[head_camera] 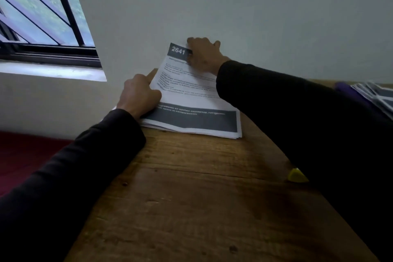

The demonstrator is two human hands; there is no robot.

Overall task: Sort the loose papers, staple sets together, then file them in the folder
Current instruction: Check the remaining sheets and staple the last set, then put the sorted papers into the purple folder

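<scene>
A stack of printed white papers (191,117) with dark grey bands lies at the far end of the wooden table (191,198), against the wall. The top sheet, headed "2641", is lifted at its far end and leans toward the wall. My right hand (204,53) grips that raised top edge near the header. My left hand (138,95) rests curled on the stack's left edge, fingers on the paper. Both arms wear dark sleeves.
A purple folder (348,93) with more printed sheets (378,95) on it lies at the table's far right. A small yellow object (296,175) shows under my right sleeve. A barred window (42,17) is upper left; a dark red surface (25,155) lies left of the table.
</scene>
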